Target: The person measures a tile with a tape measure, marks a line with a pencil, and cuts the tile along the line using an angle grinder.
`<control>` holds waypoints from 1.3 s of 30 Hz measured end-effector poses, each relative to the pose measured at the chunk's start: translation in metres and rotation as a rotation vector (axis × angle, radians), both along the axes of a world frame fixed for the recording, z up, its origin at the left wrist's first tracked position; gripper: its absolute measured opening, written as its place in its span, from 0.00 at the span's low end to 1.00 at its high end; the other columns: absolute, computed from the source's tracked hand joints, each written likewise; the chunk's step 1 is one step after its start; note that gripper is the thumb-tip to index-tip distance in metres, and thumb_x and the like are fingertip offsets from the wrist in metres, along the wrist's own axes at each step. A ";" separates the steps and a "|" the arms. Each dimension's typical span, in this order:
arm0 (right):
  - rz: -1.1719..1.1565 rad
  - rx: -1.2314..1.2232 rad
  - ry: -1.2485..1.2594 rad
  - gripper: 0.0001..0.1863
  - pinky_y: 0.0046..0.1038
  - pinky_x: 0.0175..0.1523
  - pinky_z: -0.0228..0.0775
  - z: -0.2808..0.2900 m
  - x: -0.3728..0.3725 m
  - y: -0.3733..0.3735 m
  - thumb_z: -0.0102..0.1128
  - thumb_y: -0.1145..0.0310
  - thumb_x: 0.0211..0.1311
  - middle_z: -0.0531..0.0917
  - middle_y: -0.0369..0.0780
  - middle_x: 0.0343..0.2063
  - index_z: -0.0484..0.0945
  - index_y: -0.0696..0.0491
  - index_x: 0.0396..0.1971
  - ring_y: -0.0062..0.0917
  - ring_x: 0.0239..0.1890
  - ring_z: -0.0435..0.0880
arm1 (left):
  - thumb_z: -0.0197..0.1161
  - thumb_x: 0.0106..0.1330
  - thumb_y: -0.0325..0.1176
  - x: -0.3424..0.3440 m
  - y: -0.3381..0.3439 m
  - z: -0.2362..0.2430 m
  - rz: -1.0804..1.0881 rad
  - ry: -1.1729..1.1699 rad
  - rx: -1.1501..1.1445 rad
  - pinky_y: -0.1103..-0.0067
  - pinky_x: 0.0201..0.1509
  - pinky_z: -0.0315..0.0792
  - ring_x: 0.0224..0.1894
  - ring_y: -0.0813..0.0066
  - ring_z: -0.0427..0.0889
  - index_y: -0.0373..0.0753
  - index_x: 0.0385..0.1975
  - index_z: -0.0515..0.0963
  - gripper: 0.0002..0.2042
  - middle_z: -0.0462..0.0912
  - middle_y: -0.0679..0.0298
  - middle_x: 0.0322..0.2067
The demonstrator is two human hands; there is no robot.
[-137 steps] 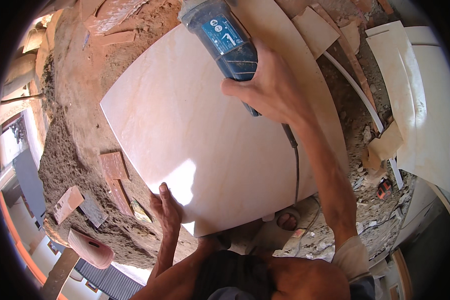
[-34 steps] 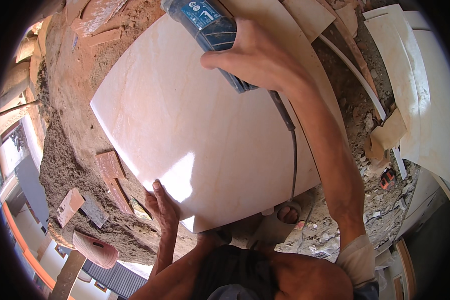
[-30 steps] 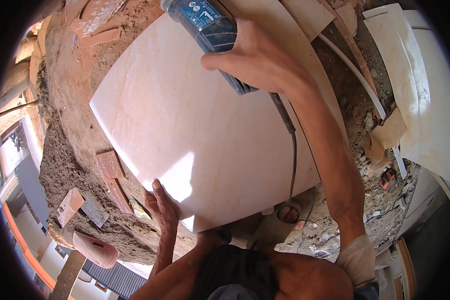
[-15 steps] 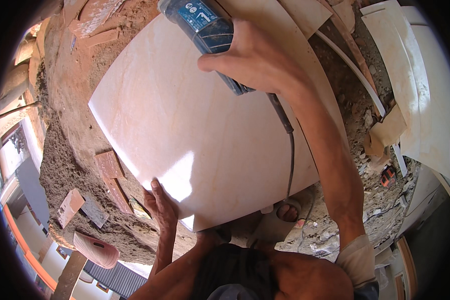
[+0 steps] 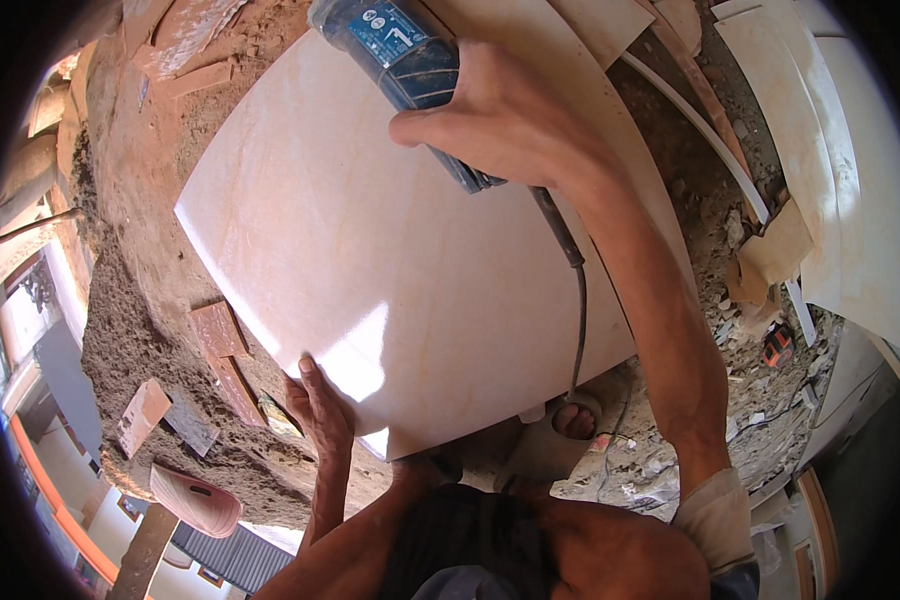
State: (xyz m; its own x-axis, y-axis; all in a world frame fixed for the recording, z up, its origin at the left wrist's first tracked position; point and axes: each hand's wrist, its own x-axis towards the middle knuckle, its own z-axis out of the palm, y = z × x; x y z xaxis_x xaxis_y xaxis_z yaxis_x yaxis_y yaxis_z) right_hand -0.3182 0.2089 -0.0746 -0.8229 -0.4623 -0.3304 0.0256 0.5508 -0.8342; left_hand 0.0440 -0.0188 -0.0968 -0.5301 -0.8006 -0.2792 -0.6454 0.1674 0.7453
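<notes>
A large cream tile [image 5: 450, 290] with faint veining spreads across the middle, one corner toward me. My left hand [image 5: 320, 405] grips its near-left edge, thumb on top and the other fingers mostly hidden at the side. My right hand [image 5: 500, 115] is wrapped around the body of a blue corded angle grinder [image 5: 400, 60] over the far part of the tile. The grinder's head and any disc are out of sight beyond its grey far end. Its black cord [image 5: 581, 310] runs back over the tile toward my feet.
More cut tiles [image 5: 780, 110] lie at the right, near a narrow offcut strip [image 5: 700, 130]. An orange-black tape measure [image 5: 777, 345] sits on rubble. Tile scraps [image 5: 143, 415] and a pink slipper [image 5: 195, 500] are at the left. My sandaled foot [image 5: 573, 420] is beside the near edge.
The grinder and my right hand have shifted very slightly left in the view. My left hand keeps its hold on the tile's edge.
</notes>
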 end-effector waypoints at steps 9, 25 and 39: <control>0.000 -0.002 -0.046 0.22 0.35 0.36 0.83 0.006 0.000 0.001 0.76 0.51 0.49 0.86 0.50 0.19 0.84 0.58 0.18 0.36 0.23 0.89 | 0.59 0.83 0.57 0.008 -0.006 -0.007 -0.039 0.020 -0.033 0.78 0.30 0.61 0.22 0.84 0.55 0.44 0.19 0.61 0.31 0.57 0.76 0.17; -0.016 -0.019 -0.065 0.22 0.37 0.33 0.80 0.010 0.009 0.012 0.75 0.54 0.50 0.82 0.48 0.15 0.80 0.58 0.13 0.35 0.18 0.84 | 0.69 0.80 0.51 0.002 0.000 -0.006 0.061 0.089 0.075 0.83 0.32 0.60 0.25 0.87 0.60 0.40 0.30 0.71 0.23 0.67 0.77 0.21; 0.013 -0.004 -0.089 0.22 0.37 0.34 0.80 0.006 0.010 0.010 0.73 0.54 0.49 0.83 0.48 0.15 0.80 0.59 0.13 0.36 0.19 0.84 | 0.68 0.80 0.52 0.001 0.002 -0.006 0.073 0.102 0.045 0.83 0.40 0.66 0.28 0.86 0.65 0.34 0.34 0.76 0.23 0.70 0.75 0.22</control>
State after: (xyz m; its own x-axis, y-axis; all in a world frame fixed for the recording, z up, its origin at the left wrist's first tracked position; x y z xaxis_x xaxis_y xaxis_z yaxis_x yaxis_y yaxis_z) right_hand -0.3080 0.2190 -0.0690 -0.7841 -0.4741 -0.4005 0.0928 0.5486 -0.8309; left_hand 0.0454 -0.0164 -0.1031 -0.4982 -0.8260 -0.2635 -0.5752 0.0875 0.8133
